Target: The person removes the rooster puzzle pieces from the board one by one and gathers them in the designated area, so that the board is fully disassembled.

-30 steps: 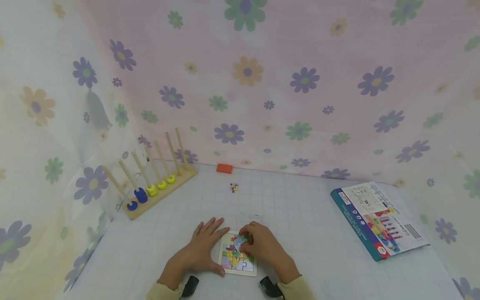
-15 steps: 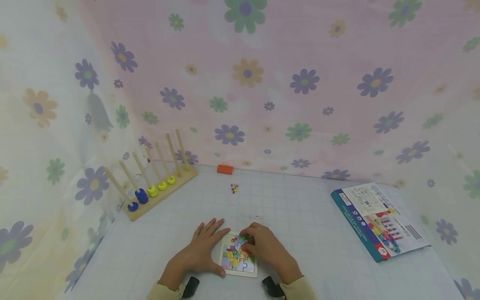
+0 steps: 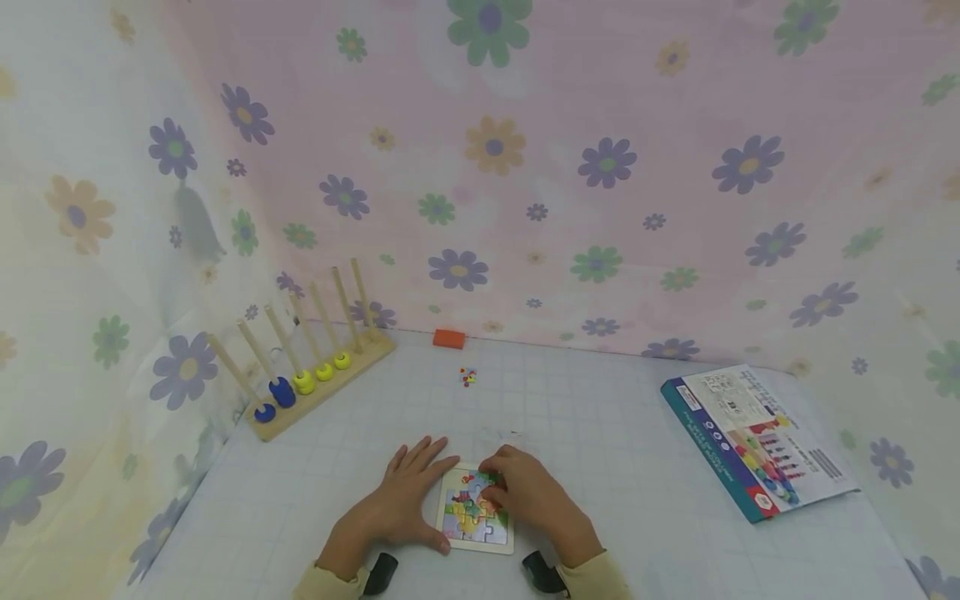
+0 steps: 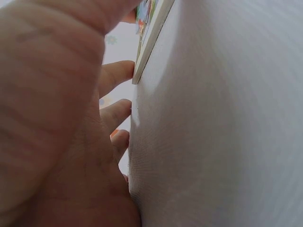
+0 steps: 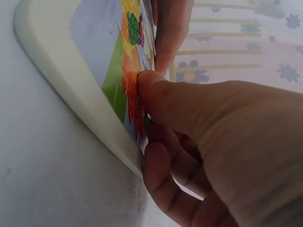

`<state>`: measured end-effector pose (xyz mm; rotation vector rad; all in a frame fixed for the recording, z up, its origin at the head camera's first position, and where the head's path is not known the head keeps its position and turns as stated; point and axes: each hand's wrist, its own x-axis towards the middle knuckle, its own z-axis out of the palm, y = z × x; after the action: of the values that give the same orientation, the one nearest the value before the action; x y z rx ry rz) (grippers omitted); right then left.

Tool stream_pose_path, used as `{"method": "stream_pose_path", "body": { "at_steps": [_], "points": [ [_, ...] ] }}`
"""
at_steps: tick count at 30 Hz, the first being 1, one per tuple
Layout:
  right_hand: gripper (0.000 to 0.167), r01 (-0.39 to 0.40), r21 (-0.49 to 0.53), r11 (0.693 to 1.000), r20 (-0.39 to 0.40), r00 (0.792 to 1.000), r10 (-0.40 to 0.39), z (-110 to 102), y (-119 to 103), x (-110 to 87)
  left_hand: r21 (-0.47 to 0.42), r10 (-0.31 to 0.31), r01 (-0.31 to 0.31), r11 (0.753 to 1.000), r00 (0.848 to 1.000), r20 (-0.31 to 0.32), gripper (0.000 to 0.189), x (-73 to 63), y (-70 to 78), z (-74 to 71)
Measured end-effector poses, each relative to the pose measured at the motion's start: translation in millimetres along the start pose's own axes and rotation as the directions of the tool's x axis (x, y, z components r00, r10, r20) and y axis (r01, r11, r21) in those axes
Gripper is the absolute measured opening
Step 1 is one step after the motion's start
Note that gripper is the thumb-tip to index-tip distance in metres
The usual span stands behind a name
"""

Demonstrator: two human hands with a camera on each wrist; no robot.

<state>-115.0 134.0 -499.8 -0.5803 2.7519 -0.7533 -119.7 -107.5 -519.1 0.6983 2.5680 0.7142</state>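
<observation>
A small jigsaw puzzle in a pale-rimmed tray lies between the hands in the head view. My left hand lies spread along the tray's left side, fingers extended; the left wrist view has a fingertip touching the tray edge. At the puzzle's upper right, my right hand has its thumb and fingers curled over a puzzle piece. The right wrist view shows the thumb against a red-orange puzzle piece, with the fingers bent at the tray's edge. The hand partly hides that piece.
A wooden peg abacus with blue and yellow beads stands at the left. An orange block and a small colourful piece lie farther back. A boxed set lies at the right. Flowered cloth hangs behind.
Almost nothing differs; the right thumb and fingers have shifted very slightly at the puzzle's upper right. The left hand stays in place beside the tray.
</observation>
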Motion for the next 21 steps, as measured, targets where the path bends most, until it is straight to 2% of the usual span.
{"method": "stream_pose_path", "body": {
  "at_steps": [7,21],
  "points": [
    [0.032,-0.023,-0.104,0.994,0.036,0.999,0.027,2.8,-5.9,-2.5,-0.005,0.014,-0.014,1.0,1.0,-0.008,0.117,-0.7,0.2,0.0],
    [0.03,0.052,-0.105,0.993,-0.026,0.998,-0.055,6.4,3.2,-2.7,0.0,0.005,-0.005,1.0,1.0,-0.007,0.117,-1.1,1.4,-0.5]
  ]
}}
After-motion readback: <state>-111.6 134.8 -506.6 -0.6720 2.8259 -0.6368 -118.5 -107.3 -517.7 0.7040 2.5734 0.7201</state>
